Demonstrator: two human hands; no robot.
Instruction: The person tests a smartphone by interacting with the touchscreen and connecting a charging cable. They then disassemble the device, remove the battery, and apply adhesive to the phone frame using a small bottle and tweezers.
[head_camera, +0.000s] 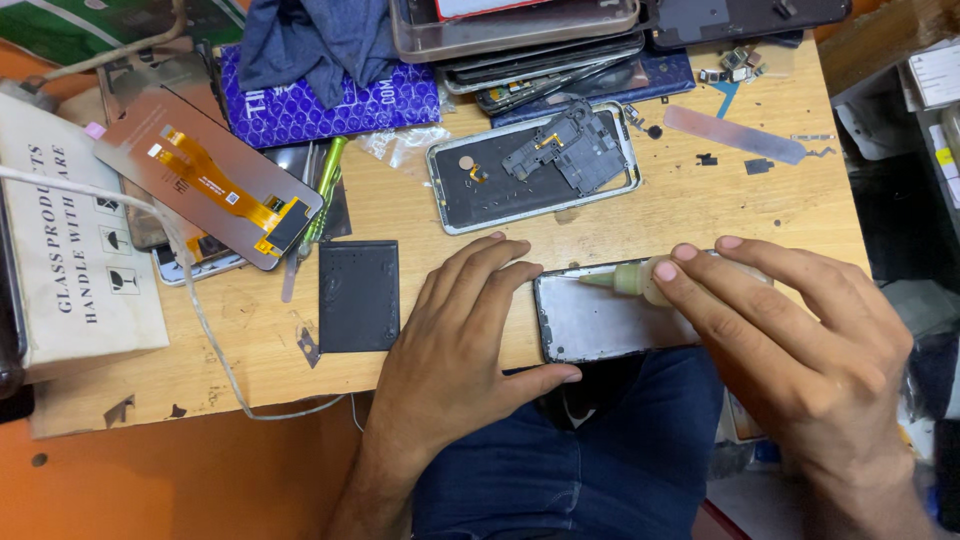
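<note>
We pin the phone frame (610, 318) flat under our open left hand (455, 335) — right hand (800, 340) pinching the glue bottle (640, 278) at the far edge — next, we judge, a steady bead.

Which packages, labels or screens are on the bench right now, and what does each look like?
Beige box: left edge, flat, dark print and handling symbols.
Purple packet: top centre, diamond-patterned, under a grey cloth.
Display panel: left, face down, copper-grey back with an orange flex ribbon.
White label: far right, small.
</note>
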